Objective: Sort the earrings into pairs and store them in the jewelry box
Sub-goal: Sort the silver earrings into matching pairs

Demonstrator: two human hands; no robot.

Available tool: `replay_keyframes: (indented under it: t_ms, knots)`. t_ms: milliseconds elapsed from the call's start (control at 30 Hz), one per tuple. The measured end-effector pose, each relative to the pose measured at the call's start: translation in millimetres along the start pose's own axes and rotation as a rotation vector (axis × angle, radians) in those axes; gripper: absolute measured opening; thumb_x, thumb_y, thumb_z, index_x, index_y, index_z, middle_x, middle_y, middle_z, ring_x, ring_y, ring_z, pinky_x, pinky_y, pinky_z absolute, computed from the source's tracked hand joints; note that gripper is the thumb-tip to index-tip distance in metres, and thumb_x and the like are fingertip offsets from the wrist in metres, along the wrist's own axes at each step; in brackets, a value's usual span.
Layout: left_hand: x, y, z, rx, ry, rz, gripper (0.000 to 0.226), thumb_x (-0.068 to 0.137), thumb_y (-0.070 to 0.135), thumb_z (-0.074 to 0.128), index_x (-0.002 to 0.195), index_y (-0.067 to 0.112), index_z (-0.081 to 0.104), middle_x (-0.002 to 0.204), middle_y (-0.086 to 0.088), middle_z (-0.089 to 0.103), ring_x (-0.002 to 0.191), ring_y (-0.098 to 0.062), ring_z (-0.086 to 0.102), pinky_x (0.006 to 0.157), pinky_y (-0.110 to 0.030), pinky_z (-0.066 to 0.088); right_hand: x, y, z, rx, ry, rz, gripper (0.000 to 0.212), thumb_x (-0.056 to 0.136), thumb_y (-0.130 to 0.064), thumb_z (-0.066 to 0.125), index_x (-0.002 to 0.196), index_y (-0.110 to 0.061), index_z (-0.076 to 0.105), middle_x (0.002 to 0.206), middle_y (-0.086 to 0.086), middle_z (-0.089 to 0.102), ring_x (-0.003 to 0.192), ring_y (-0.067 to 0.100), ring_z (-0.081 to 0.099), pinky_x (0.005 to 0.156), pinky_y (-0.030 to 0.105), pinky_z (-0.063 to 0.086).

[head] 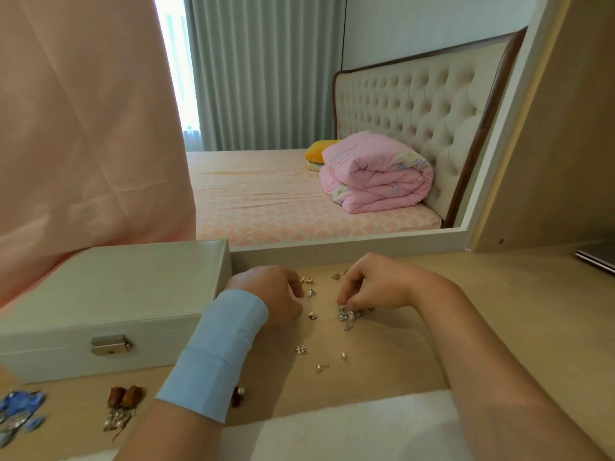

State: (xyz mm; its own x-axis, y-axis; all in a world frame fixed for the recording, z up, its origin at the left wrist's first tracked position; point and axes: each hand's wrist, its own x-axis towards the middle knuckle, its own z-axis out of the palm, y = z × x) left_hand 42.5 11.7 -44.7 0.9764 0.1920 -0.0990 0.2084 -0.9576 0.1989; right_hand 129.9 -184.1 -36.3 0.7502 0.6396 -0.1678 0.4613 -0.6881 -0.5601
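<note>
The white jewelry box [109,294] lies closed on the left of the tabletop, its metal clasp [110,344] facing me. Several small silver and gold earrings are scattered on the wood between my hands: a silver cluster [349,317], a gold pair [307,280], a small one [301,350], a pearl stud [320,367]. My right hand [372,287] pinches at the silver cluster with its fingertips. My left hand [269,294], with a light blue band on the wrist, rests curled beside the box, fingertips near the gold earrings.
Red tassel earrings [124,395] and blue earrings [20,407] lie at the near left. A small red earring [238,392] sits by my left forearm. A mirror [332,128] stands behind the table. A white cloth [349,424] covers the near edge. A dark flat object [595,257] lies far right.
</note>
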Motion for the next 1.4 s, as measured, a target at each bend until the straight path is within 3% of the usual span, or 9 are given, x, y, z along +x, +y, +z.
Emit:
replay_keyframes:
  t_ms: [200, 400, 600, 733, 933, 1033, 1100, 1200, 1400]
  knots:
    - [2, 1, 9, 0.005, -0.015, 0.046, 0.008, 0.090, 0.032, 0.065, 0.091, 0.039, 0.067, 0.103, 0.016, 0.064, 0.097, -0.009, 0.059, 0.088, -0.030, 0.056, -5, -4, 0, -0.120, -0.082, 0.051, 0.019, 0.070, -0.020, 0.091, 0.079, -0.030, 0.078, 0.065, -0.017, 0.065, 0.063, 0.000, 0.060, 0.064, 0.021, 0.047]
    - [4, -11, 6, -0.032, -0.014, 0.028, 0.010, 0.090, 0.031, 0.067, 0.098, 0.037, 0.069, 0.108, 0.012, 0.065, 0.097, -0.011, 0.061, 0.090, -0.029, 0.055, -4, -5, 3, -0.143, -0.083, 0.066, 0.018, 0.073, -0.017, 0.089, 0.080, -0.029, 0.079, 0.057, -0.022, 0.063, 0.062, -0.002, 0.059, 0.066, 0.020, 0.046]
    - [4, 2, 5, -0.092, 0.144, 0.118, 0.017, 0.092, 0.034, 0.063, 0.108, 0.036, 0.067, 0.107, 0.015, 0.062, 0.099, -0.008, 0.056, 0.089, -0.027, 0.052, -3, -4, 3, -0.131, -0.069, 0.056, 0.015, 0.074, -0.017, 0.089, 0.080, -0.029, 0.080, 0.075, -0.020, 0.073, 0.079, -0.001, 0.068, 0.074, 0.019, 0.052]
    - [4, 18, 13, -0.254, 0.219, 0.216, 0.016, 0.089, 0.034, 0.067, 0.104, 0.039, 0.065, 0.098, 0.021, 0.061, 0.089, -0.003, 0.056, 0.086, -0.027, 0.051, -5, -5, -6, 0.058, 0.001, -0.004, 0.011, 0.078, -0.016, 0.085, 0.080, -0.025, 0.080, 0.074, -0.013, 0.075, 0.066, 0.000, 0.066, 0.065, 0.019, 0.051]
    - [6, 27, 16, -0.642, 0.312, 0.287, 0.024, 0.080, 0.032, 0.078, 0.101, 0.034, 0.067, 0.085, 0.019, 0.070, 0.079, 0.000, 0.064, 0.078, -0.026, 0.055, -9, -10, -11, 0.497, 0.138, -0.039, 0.012, 0.082, -0.011, 0.082, 0.091, -0.013, 0.073, 0.081, 0.010, 0.072, 0.045, 0.010, 0.048, 0.041, 0.019, 0.031]
    - [6, 24, 14, -0.817, 0.315, 0.283, 0.030, 0.081, 0.023, 0.080, 0.108, 0.029, 0.071, 0.081, 0.016, 0.074, 0.071, -0.001, 0.065, 0.068, -0.020, 0.054, -7, -12, -8, 0.579, 0.196, -0.029, 0.022, 0.081, -0.013, 0.083, 0.096, -0.012, 0.068, 0.076, 0.007, 0.072, 0.043, 0.011, 0.049, 0.039, 0.019, 0.029]
    - [6, 19, 14, -0.864, 0.305, 0.269, 0.023, 0.081, 0.022, 0.079, 0.101, 0.032, 0.075, 0.078, 0.015, 0.074, 0.071, -0.003, 0.066, 0.067, -0.022, 0.054, -5, -15, -6, 0.563, 0.237, -0.042, 0.025, 0.081, -0.016, 0.084, 0.097, -0.014, 0.066, 0.066, 0.001, 0.070, 0.041, 0.011, 0.051, 0.039, 0.019, 0.029]
    - [6, 15, 13, -0.837, 0.301, 0.260, 0.010, 0.081, 0.030, 0.079, 0.086, 0.039, 0.077, 0.078, 0.011, 0.074, 0.072, -0.011, 0.066, 0.074, -0.032, 0.057, -4, -19, -3, 0.546, 0.266, -0.049, 0.030, 0.081, -0.019, 0.084, 0.104, -0.016, 0.065, 0.067, 0.001, 0.071, 0.041, 0.013, 0.055, 0.039, 0.020, 0.029]
    - [5, 10, 6, -0.599, 0.261, 0.216, 0.009, 0.087, 0.042, 0.070, 0.082, 0.035, 0.072, 0.071, 0.018, 0.069, 0.063, -0.001, 0.062, 0.067, -0.023, 0.054, -4, -16, -6, 0.441, 0.233, -0.069, 0.017, 0.088, -0.022, 0.078, 0.101, -0.014, 0.070, 0.076, 0.003, 0.077, 0.051, 0.016, 0.054, 0.042, 0.018, 0.038]
